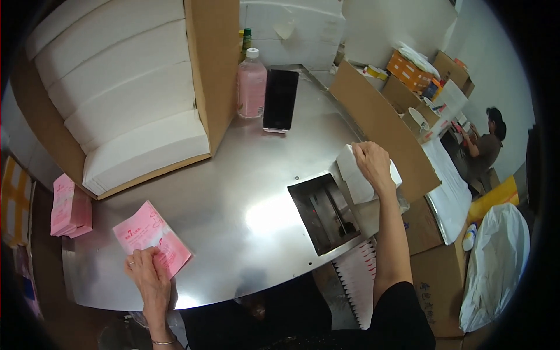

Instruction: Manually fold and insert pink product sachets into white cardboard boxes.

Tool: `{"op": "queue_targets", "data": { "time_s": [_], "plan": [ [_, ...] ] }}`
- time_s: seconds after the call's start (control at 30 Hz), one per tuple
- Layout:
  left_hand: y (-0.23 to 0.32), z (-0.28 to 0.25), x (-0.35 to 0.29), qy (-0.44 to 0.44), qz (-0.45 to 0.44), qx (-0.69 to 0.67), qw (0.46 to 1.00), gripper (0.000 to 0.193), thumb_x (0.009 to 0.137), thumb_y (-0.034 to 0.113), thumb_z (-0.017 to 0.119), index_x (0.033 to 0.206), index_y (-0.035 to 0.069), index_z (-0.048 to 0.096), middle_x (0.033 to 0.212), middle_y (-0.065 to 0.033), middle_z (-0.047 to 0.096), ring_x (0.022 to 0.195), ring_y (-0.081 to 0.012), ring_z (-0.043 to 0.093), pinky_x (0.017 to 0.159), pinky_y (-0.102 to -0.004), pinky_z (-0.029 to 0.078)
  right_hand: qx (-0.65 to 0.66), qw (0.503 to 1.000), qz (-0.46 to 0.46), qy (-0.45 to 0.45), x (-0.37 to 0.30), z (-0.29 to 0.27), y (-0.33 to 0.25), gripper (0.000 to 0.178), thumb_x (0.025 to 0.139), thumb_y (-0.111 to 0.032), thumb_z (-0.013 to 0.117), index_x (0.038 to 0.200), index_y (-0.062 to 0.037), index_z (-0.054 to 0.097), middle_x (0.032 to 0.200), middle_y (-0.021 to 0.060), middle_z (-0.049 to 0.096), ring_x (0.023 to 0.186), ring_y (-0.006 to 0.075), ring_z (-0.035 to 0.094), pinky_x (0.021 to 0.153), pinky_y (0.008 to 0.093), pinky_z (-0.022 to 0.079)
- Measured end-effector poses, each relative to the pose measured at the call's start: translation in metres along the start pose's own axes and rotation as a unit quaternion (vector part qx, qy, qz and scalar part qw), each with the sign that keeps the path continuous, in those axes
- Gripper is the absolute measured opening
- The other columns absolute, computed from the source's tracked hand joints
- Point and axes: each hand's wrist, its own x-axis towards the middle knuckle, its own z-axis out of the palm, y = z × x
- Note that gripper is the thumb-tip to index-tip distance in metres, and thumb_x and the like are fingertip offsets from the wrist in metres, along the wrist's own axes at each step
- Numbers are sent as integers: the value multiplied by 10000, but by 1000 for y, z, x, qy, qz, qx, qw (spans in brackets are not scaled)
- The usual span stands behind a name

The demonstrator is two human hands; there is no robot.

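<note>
A pink printed packet (153, 230) lies flat and slanted near the left part of the metal worktop (227, 186), its lower left side under the left hand (147, 280). That hand's fingers are bent over it; I cannot tell whether they pinch it or only rest there. The packet looks light, thin and pliable, perhaps slick if filmed, so an edge or corner grip should suit without creasing the middle. The right hand (373, 166) curls over the top of a white stack (354, 178), fingertips hidden, so its grip is unclear; the stack looks soft-edged, best taken across its sides. Just beside it is a dark rectangular recess (312, 201). Farther out stand a pink stack (69, 210), a phone (280, 99) and a pink bottle (251, 87).
</note>
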Motion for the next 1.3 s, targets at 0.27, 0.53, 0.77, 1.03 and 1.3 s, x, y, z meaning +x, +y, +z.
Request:
{"op": "queue_targets", "data": {
  "time_s": [0.27,0.53,0.77,1.03,1.3],
  "plan": [
    [-12,6,-5,16,17,-37,999,249,834,-40,565,1064,44,606,966,-130,526,990,-317,500,1031,-461,308,111,974,-97,173,-38,-48,-11,264,916,-226,639,963,16,732,898,215,701,904,388,665,902,476,490],
    [57,-15,-2,60,128,-42,989,359,718,-56,581,1060,52,602,959,-147,534,973,-350,518,956,-487,364,-86,986,-37,135,-103,-49,-18,194,874,-178,672,866,6,736,853,143,623,901,308,597,772,451,449],
    [101,30,-6,-44,180,-67,980,183,852,134,682,1004,59,613,976,-140,552,920,-342,512,827,-473,390,-67,994,-4,82,-101,-48,-14,170,870,-125,626,960,-10,714,925,142,616,941,311,579,808,457,437],
    [131,43,-14,-94,280,-167,941,281,820,131,692,1065,29,600,1161,-202,543,1082,-370,523,870,-453,428,37,973,-184,134,-122,-28,-59,410,812,-27,594,1216,43,607,1240,215,620,1150,399,595,990,565,431],
    [138,34,-16,-59,209,-111,970,702,662,336,795,1266,46,584,1498,-272,378,1335,-457,392,993,-585,330,82,920,-374,-87,-178,13,-159,361,798,-174,634,1133,-44,661,1077,144,639,1108,316,608,1102,713,250]
  ]
}}
